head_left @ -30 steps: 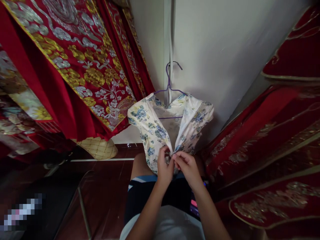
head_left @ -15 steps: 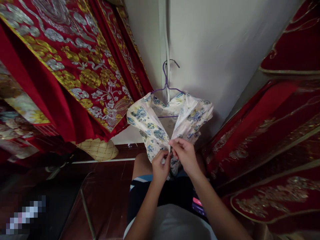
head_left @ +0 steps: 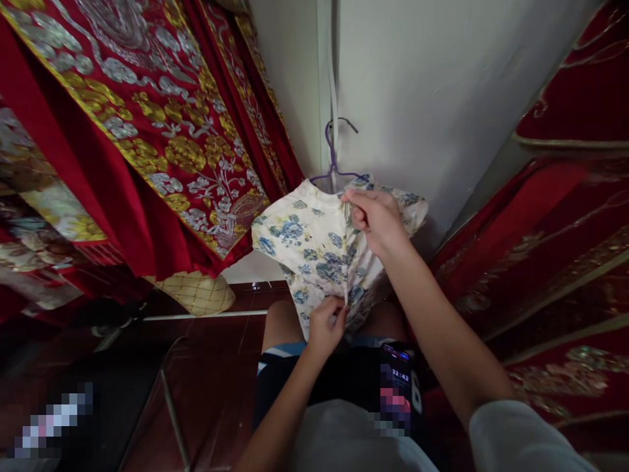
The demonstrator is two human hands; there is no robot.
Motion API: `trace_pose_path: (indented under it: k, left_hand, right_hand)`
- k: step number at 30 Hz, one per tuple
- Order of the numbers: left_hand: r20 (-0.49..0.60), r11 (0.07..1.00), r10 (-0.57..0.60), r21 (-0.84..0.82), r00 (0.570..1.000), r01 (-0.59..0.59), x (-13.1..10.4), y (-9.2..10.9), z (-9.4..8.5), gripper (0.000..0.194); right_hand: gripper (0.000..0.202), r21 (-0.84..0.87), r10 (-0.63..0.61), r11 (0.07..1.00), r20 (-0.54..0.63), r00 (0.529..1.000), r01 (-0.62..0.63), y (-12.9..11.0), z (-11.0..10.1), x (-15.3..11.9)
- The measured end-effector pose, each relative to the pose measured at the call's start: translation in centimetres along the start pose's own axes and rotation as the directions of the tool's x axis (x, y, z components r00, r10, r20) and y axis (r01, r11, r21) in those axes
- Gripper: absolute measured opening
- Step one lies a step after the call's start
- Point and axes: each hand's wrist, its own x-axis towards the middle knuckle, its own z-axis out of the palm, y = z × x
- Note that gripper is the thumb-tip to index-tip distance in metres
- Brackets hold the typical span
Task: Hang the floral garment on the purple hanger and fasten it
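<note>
Cream floral blouse (head_left: 314,242) ahead at twelve o'clock, on purple hanger (head_left: 333,164). Right hand (head_left: 376,219) pinches front edge at blouse's one o'clock; left hand (head_left: 325,328) pinches at six. Uneven tension could pucker fabric; hard tug might unseat hanger.

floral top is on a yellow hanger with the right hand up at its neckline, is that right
Not quite: the head view shows a purple hanger, not a yellow one. The floral top is on it, with the right hand up at its neckline.

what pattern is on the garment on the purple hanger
The garment has blue flowers on off-white, best seen in the head view.
</note>
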Motion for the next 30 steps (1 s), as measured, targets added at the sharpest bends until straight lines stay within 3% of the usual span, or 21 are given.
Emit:
trace_pose_path:
  k: [5,7,10,11,15,18,22,26,30]
  left_hand:
    - [0.141,0.993,0.083,0.069,0.986,-0.094,4.1,2.0,-4.3,0.013]
    - [0.095,0.978,0.174,0.097,0.98,-0.183,7.1,3.9,-6.1,0.019]
    - [-0.121,0.948,0.313,0.106,0.942,-0.301,12.0,7.3,-8.1,0.034]
    - [-0.147,0.939,0.337,0.122,0.93,-0.321,13.5,8.3,-8.5,0.036]
    - [0.006,0.877,0.435,0.222,0.9,-0.425,17.7,10.8,-9.0,0.027]
    - [0.073,0.847,0.447,0.287,0.891,-0.448,18.7,11.0,-8.7,0.032]
    - [0.046,0.885,0.399,0.241,0.916,-0.398,18.9,10.4,-8.4,0.039]
    - [-0.114,0.95,0.31,0.074,0.944,-0.303,20.0,9.7,-9.3,0.042]
    - [-0.323,0.976,0.18,-0.059,0.929,-0.21,21.6,8.3,-13.1,0.038]
  right_hand:
    - [0.024,-0.063,-0.05,0.997,0.014,0.999,0.051,0.6,0.0,-1.3]
    - [0.024,-0.068,-0.055,0.996,0.003,0.998,0.055,0.8,-0.1,-1.6]
    - [0.022,-0.07,-0.06,0.996,0.009,0.998,0.06,0.7,-0.2,-1.8]
    - [0.022,-0.072,-0.063,0.995,0.017,0.998,0.064,0.6,-0.3,-1.8]
    - [0.022,-0.078,-0.108,0.991,0.039,0.993,0.111,-0.1,-0.6,-1.9]
    - [0.025,-0.081,-0.135,0.987,0.052,0.989,0.139,0.0,-0.9,-1.6]
    - [0.025,-0.104,-0.147,0.982,0.08,0.986,0.155,1.7,-0.8,-1.2]
    - [0.023,-0.191,-0.142,0.97,0.044,0.989,0.148,4.8,-0.1,-1.5]
    - [0.022,-0.267,-0.06,0.961,0.028,0.998,0.066,7.3,-0.5,-3.1]
